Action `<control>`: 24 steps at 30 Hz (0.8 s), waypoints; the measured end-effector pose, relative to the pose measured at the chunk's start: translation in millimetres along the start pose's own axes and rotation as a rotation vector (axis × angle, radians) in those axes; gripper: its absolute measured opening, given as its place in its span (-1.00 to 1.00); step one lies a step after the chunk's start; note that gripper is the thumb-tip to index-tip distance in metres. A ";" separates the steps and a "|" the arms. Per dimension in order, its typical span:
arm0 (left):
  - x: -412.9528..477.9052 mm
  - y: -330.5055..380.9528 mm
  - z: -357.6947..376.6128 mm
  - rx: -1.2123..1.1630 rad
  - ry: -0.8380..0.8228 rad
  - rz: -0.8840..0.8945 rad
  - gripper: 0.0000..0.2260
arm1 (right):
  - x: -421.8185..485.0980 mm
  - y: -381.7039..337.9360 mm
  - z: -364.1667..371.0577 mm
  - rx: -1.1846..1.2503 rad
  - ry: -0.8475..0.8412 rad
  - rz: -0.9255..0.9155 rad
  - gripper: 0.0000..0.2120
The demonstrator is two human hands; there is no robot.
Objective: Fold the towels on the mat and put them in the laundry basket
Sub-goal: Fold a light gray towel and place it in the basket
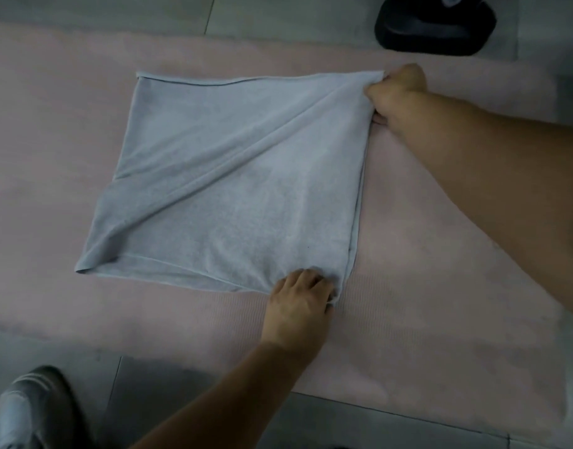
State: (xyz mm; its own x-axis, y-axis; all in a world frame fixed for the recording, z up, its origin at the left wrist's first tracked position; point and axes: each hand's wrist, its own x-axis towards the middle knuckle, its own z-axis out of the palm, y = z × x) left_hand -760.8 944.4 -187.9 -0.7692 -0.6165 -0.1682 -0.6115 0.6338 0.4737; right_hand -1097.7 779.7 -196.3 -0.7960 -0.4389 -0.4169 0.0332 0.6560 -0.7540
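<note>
A grey towel point(233, 176) lies spread on the pink mat point(424, 286), folded over once, with a long diagonal crease running from its near left corner to its far right corner. My left hand point(299, 301) pinches the towel's near right corner against the mat. My right hand point(395, 92) grips the far right corner, which is bunched and slightly lifted. The laundry basket is not in view.
A black slipper-like object point(434, 27) sits on the grey tiled floor point(181, 393) beyond the mat's far right edge. A grey shoe point(29, 413) shows at the bottom left on the tiles. Bare mat surrounds the towel on all sides.
</note>
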 end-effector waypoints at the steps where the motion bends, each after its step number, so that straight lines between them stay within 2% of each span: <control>1: 2.0 -0.1 0.6 -0.003 0.016 0.002 -0.81 | -1.0 -2.7 -0.4 0.029 -0.025 0.028 -0.66; 4: 5.3 -1.9 1.9 0.031 0.038 0.059 -0.84 | -1.4 -7.6 5.8 -0.020 -0.072 0.070 -0.53; 7: 6.5 -5.4 -3.4 -0.044 0.026 0.069 -0.87 | 1.6 -7.7 9.8 -0.079 -0.062 0.093 -0.43; 10: 1.0 -4.3 -8.1 -0.189 0.037 0.020 -0.96 | 0.5 -5.6 7.1 -0.117 0.009 -0.005 -0.54; 13: -12.0 6.3 -0.8 -0.274 -0.010 0.044 -0.90 | -6.2 -1.1 -3.8 -0.189 0.027 -0.172 -0.66; 17: -9.0 9.2 3.3 -0.394 -0.125 0.005 -0.82 | -13.5 5.5 -12.9 -0.237 -0.021 -0.193 -0.67; 20: -3.6 1.8 -4.1 -0.241 -0.184 0.105 -0.71 | -20.6 4.0 -13.4 -0.208 -0.090 -0.143 -0.62; 24: -1.0 -15.4 -10.7 -0.045 -0.127 0.151 -0.75 | -19.3 -5.9 -13.9 -0.122 -0.099 -0.054 -0.55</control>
State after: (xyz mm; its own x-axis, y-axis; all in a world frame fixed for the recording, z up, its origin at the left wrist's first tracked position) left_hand -748.6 930.3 -185.8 -0.8707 -0.4499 -0.1987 -0.4804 0.6914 0.5396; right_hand -1091.0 792.9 -176.7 -0.7307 -0.5300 -0.4303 -0.0862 0.6969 -0.7120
